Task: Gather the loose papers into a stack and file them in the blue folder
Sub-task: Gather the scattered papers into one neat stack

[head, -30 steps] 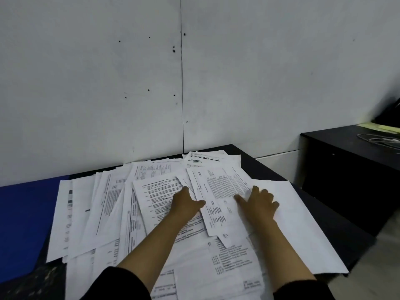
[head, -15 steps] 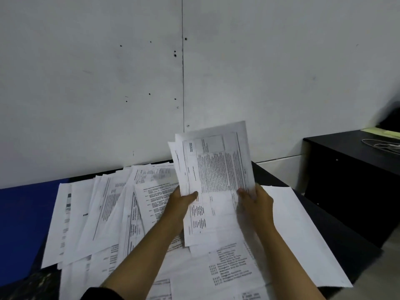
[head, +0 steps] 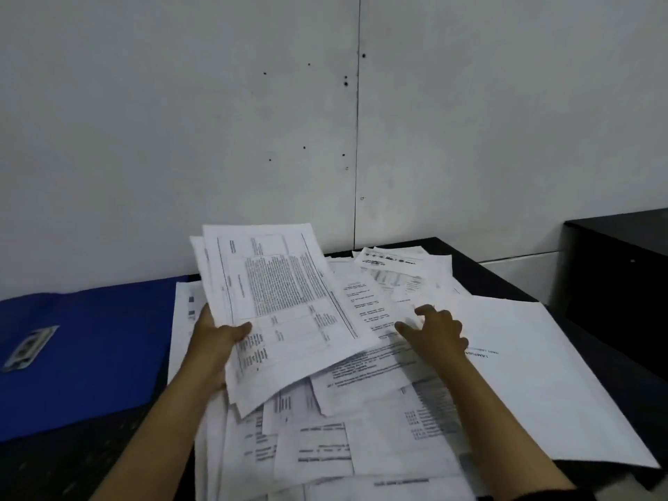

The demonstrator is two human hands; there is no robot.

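Our left hand (head: 213, 341) lifting a few printed sheets (head: 285, 312), fingers clamped on their left edge, our right hand (head: 435, 332) hovering fingers apart over loose papers (head: 390, 428) strewn across the dark worktop (head: 506, 283), blue folder (head: 83, 348) lying flat at left, beside the papers.

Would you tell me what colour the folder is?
Blue, the folder with a silver clip; seen in the head view.

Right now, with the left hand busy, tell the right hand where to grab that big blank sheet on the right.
Take the big blank sheet by its near right corner, coming from the right. That corner juts past the edge of the black table, so fingers could slip beneath, while its left side is buried under printed pages. The right hand hovers open; the left hand holds the lifted papers.
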